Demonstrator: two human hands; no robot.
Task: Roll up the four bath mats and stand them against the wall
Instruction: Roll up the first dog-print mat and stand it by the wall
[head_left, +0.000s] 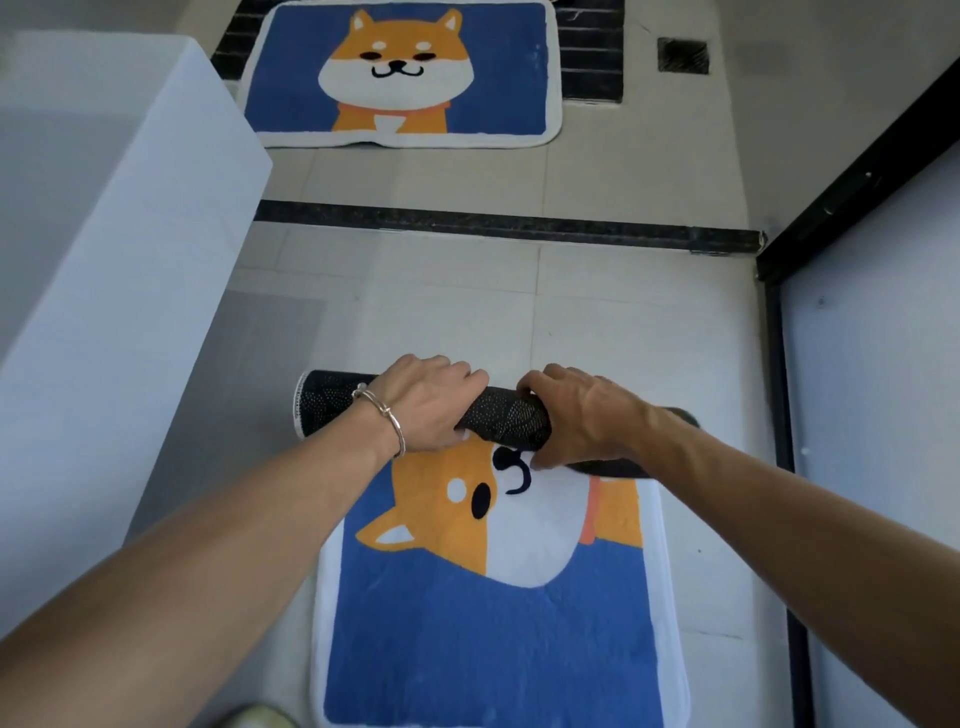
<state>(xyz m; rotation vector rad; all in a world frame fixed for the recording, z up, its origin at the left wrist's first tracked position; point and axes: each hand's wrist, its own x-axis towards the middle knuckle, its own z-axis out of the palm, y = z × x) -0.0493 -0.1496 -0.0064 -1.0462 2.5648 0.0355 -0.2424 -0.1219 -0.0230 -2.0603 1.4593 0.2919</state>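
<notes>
The near bath mat (493, 623) lies on the floor (597, 322), part rolled. The left grip (423, 405) and right grip (584, 415) clench the roll (506, 421) near its middle, likely to wind it tight; second mat (400, 73) flat beyond.

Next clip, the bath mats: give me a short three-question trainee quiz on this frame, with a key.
1. True or false: the far mat lies flat and unrolled.
2. How many hands grip the roll? A none, B one, C both.
3. Which wrist wears the bracelet?

Key
1. True.
2. C: the left hand and the right hand both curl round it.
3. The left.
</notes>
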